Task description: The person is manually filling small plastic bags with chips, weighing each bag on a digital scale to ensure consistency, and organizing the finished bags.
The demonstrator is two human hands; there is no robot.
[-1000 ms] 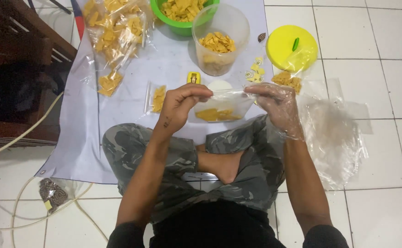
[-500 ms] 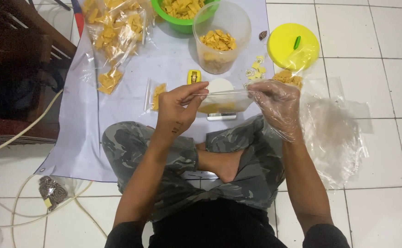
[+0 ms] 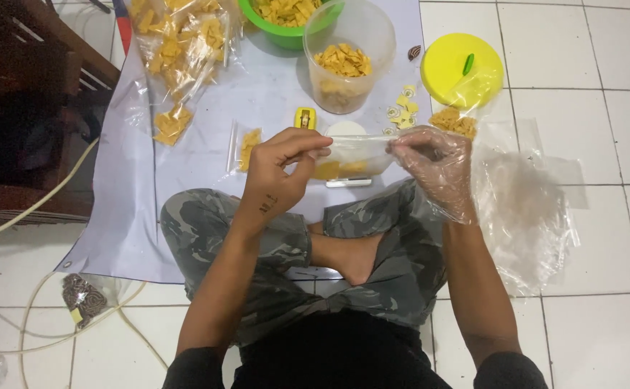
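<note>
Above crossed legs, the bare left hand (image 3: 279, 169) and plastic-gloved right hand (image 3: 434, 162) pinch opposite ends of a small clear bag (image 3: 351, 155) holding yellow chips.

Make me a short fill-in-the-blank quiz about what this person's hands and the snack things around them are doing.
Both hands hold a small clear ____ of chips by its top edge.
The right hand wears a thin plastic ____; the left hand is bare.
The round lid on the tiles is ____ in colour.

Missing words: bag; glove; yellow
</note>
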